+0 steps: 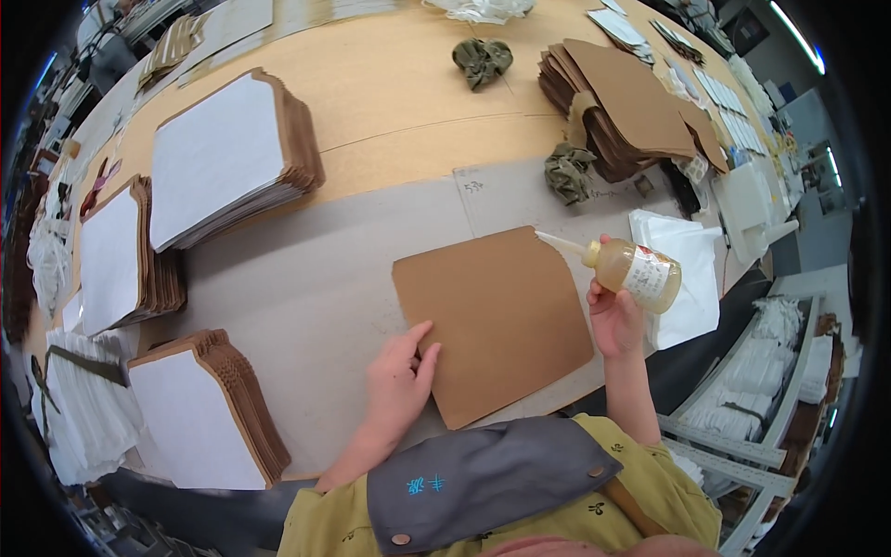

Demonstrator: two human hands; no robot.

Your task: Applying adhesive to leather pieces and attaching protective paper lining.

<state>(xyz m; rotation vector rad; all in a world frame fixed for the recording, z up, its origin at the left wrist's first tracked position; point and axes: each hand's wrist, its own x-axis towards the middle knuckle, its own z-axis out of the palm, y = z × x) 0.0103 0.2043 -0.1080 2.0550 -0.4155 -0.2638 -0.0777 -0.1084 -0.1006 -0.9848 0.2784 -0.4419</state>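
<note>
A brown cardboard panel (497,320) with a notched upper right edge lies flat on the work surface in front of me. My left hand (399,371) rests at its left edge, thumb and index finger apart and touching the cardboard. In my right hand (614,311) is a clear glue bottle (647,277) of yellowish liquid with a white label. It is tipped nearly sideways, its long pale nozzle (561,243) pointing left at the panel's upper right corner. Whether the tip touches the panel, I cannot tell.
Stacks of white-faced brown panels stand at far left (218,153), left (111,255) and near left (200,418). Brown panels (631,97) are piled at far right, beside a crumpled olive cloth (569,174). White sheets (687,278) lie right of the bottle. A metal rack (733,446) stands lower right.
</note>
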